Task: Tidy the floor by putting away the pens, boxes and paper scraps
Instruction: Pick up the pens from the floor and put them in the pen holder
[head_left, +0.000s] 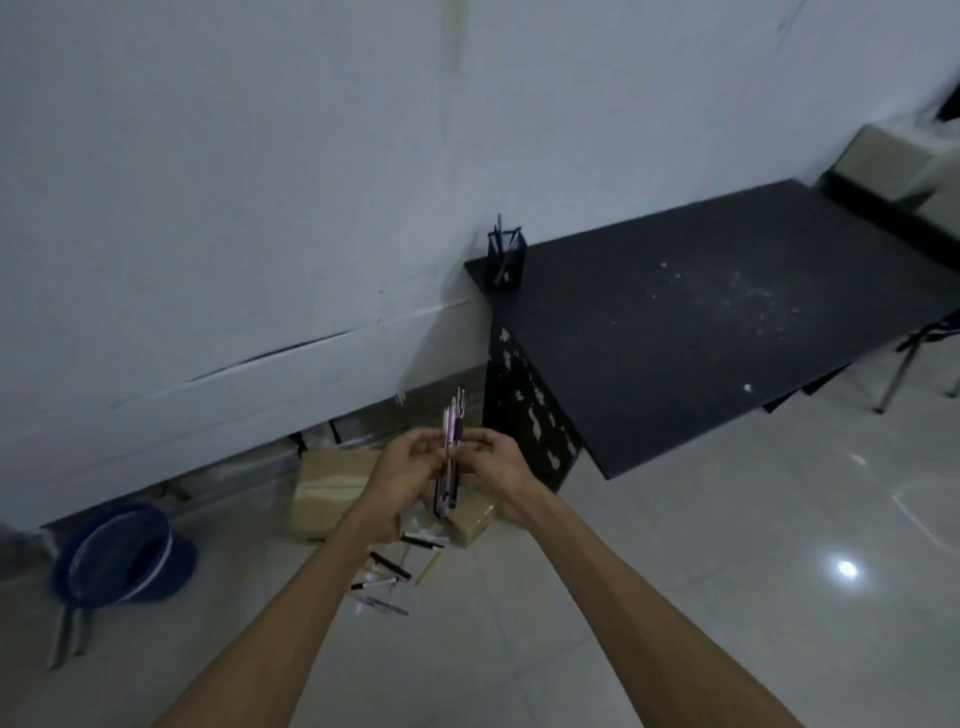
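A pale wall (234, 182) fills the upper half of the frame, with a long dark crack running across it at middle left. Below it the tiled floor (675, 597) spreads over the bottom of the frame, catching a bright spot of light at lower right. A black table (701, 322) stands at centre right against the wall, its top speckled with small white scraps (748, 299), and its perforated side panel faces the middle of the frame. On the table's far left corner sits a dark mesh pen holder (505, 257) with a few pens standing in it. At lower left a blue bucket (122, 553) lies on the floor. Two brown cardboard boxes (332, 491) rest on the floor at centre, partly hidden behind the forearms.

At centre, both arms reach forward and meet. The left hand (402, 465) and the right hand (496, 465) together hold a bunch of pens (450, 457) upright between them, fingers curled round the bundle from either side, well above the floor. Just below the hands, more loose pens (387, 571) lie scattered on the tiles, beside the boxes.
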